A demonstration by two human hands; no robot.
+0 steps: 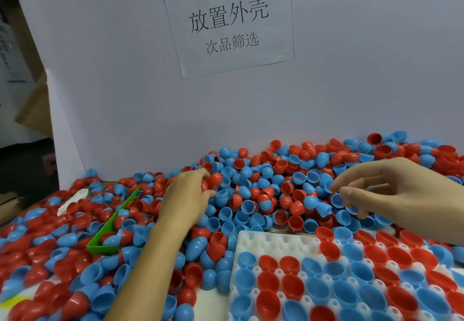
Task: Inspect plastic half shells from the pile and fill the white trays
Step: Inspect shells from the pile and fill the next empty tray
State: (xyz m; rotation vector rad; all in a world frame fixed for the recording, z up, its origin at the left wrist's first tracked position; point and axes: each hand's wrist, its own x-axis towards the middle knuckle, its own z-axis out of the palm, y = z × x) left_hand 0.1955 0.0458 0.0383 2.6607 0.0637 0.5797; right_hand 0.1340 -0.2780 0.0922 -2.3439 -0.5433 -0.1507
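**A:** Where are the shells right now?

**B:** Heaped everywhere. The pile (263, 190) of red and blue half shells runs along the white backboard (351, 82) and spills down my left side. My left hand (187, 196) is dug into it, fingers curled round a red shell (213, 179) up at the fingertips, maybe more than one; I can't tell for sure.

**A:** And the right?

**B:** My right hand (391, 190) hovers just over the pile, fingers loosely bent, thumb and forefinger pinching at the rim of a blue shell (329, 184). It looks like a light pinch, not a full grip.

**A:** So which step is this?

**B:** Picking and checking, I'd say. The white tray (271, 241) sits just below the pile, most pockets already holding shells open side up, but its far row near my left hand shows bare.

**A:** Next move?

**B:** Probably turn each shell over, look for flaws, then seat the good ones in those bare pockets. A green bin (110, 222) sits half buried on the left; maybe for rejects, though that's a guess.
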